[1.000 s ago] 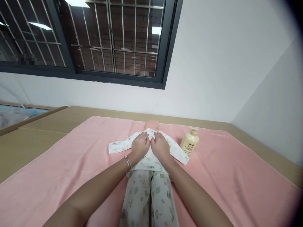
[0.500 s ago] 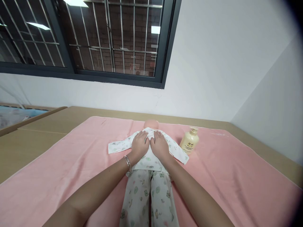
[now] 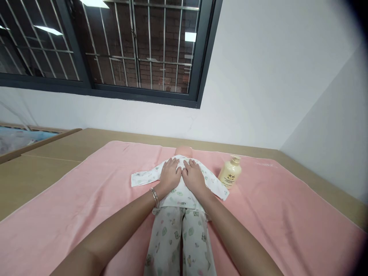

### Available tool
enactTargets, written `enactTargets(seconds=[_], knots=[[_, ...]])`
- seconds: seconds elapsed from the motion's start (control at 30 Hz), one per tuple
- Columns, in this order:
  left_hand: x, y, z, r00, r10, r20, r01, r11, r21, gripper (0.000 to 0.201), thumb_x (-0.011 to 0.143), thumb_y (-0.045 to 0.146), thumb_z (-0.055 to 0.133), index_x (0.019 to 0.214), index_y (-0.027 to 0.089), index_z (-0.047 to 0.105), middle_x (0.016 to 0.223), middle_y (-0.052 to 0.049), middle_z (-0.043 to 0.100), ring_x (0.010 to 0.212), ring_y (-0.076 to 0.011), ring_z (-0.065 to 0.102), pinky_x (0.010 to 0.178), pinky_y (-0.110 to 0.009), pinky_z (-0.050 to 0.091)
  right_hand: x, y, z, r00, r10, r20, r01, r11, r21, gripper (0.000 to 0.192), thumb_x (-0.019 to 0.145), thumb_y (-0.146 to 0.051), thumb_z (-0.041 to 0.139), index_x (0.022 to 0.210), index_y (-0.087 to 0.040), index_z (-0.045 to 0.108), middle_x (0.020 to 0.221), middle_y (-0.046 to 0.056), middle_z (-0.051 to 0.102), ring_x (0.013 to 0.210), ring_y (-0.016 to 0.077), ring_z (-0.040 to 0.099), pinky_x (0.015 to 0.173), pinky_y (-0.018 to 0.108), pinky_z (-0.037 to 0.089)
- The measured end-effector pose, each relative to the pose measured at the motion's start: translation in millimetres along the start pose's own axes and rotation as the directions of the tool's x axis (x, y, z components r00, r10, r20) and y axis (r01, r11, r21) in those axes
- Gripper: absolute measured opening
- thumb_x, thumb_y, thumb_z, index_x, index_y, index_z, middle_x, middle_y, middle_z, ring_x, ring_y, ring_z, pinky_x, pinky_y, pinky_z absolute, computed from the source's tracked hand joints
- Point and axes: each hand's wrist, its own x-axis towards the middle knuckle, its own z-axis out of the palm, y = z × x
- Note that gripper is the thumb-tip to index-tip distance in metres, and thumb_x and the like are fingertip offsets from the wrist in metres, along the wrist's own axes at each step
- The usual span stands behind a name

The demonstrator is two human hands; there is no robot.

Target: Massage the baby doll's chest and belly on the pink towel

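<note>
A baby doll [image 3: 183, 151] lies stretched out, its head at the far end, in a white printed top [image 3: 180, 197] and matching trousers [image 3: 169, 234]. My left hand [image 3: 170, 175] rests flat on the left side of the doll's upper body, fingers pointing toward the head. Beside it my right hand [image 3: 194, 176] lies flat on the right side, the two thumbs close together. Both hands have their fingers stretched out and grip nothing. The sleeves of the top spread out to either side. A bracelet [image 3: 155, 197] circles my left wrist.
A yellow pump bottle [image 3: 230, 171] stands by the right sleeve. Under the doll a pink mat [image 3: 94, 184] covers the wooden surface [image 3: 51, 168]. Behind rise a white wall [image 3: 244, 96] and a dark-framed window [image 3: 138, 97] with metal bars.
Both hands stay on the doll's upper body, with the right fingers shifted very slightly. The doll and the bottle have not moved.
</note>
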Motion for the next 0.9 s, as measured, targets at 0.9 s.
enactTargets(seconds=[0.9], knots=[[-6.9,6.6,-8.2,0.996,0.044,-0.079,-0.041,0.998,0.050,0.034,0.093,0.026,0.041,0.118,0.019,0.063,0.127,-0.009,0.063,0.123,-0.0231,0.056,0.106,-0.039,0.044,2.4,8.6,8.2,1.000,-0.007,-0.002,0.008,0.992,0.126,0.049,0.096,-0.028,0.035,0.140,-0.009,0.046,0.147,0.017,0.041,0.139,0.0272,0.031,0.114,0.039,0.022]])
